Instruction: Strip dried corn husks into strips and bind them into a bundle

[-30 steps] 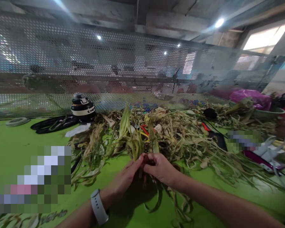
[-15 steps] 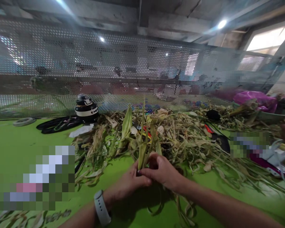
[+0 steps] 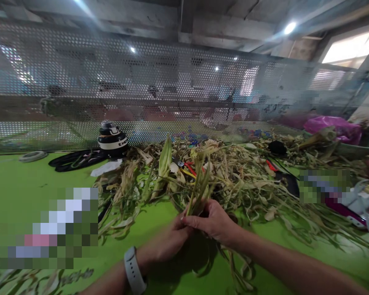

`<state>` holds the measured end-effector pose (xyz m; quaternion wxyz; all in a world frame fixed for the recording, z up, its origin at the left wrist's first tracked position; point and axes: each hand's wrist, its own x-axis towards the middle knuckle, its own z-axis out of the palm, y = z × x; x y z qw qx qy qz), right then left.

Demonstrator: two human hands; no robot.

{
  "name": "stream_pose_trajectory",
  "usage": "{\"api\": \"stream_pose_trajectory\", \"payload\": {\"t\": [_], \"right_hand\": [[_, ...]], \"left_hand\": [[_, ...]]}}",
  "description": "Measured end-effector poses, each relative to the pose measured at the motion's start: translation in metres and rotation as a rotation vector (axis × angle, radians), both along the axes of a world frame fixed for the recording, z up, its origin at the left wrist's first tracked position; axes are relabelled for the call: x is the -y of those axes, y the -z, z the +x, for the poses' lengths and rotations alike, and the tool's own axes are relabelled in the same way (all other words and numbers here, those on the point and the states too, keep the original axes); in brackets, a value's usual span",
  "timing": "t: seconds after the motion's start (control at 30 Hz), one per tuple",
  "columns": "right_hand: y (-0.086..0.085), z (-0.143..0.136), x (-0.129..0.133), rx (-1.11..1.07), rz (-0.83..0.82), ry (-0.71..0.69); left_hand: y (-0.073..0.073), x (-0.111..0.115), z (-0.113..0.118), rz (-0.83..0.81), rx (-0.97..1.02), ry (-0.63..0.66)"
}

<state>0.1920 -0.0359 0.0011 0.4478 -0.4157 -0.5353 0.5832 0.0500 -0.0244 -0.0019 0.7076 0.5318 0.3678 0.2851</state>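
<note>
Husk bundle: pale green-brown bundle of leaves point(image 3: 199, 190), between the two hands, just above the near side of the bench point(image 3: 55, 174).
Long axis: steep, base down in the fingers, tips up and away from the wearer toward the perforated screen point(image 3: 160, 90), with a slight lean to the right.
Right hand: point(image 3: 217, 221) thumb and fingers pinching the bundle low, near its base; thumb lies across the front.
Left hand: point(image 3: 172, 239) closed round the base from the left, touching the right hand; pale watch point(image 3: 134, 270) on the wrist. Lower fingers are in shadow, so their exact grip is hard to read.
Behind bundle: red-and-yellow-handled tool point(image 3: 189, 171), lying in the dry leaf heap point(image 3: 240, 176).
Left of tool: separate pale green husk point(image 3: 163, 166), tip up, broad end low in the heap.
Far left: black bottle point(image 3: 112, 141) with a white band, upright beside the heap.
Far right: purple bag point(image 3: 332, 128) in a green basin point(image 3: 361, 149).
</note>
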Motion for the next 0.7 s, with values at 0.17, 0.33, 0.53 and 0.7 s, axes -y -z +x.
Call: {"api": "stream_pose_trajectory", "payload": {"t": [0.17,0.33,0.53,0.7], "right_hand": [[-0.005,0.003,-0.004,0.013,-0.041,0.142],[-0.001,0.009,-0.012,0.049,-0.018,0.176],[-0.011,0.016,-0.018,0.018,-0.041,0.238],[-0.033,0.057,-0.041,-0.319,-0.021,0.455]], "left_hand": [[-0.003,-0.003,-0.002,-0.018,0.091,0.055],[0.004,-0.015,-0.003,0.151,0.051,0.058],[0.015,-0.021,-0.001,0.231,-0.041,-0.008],[0.005,-0.019,-0.003,0.095,-0.030,0.071]]}}
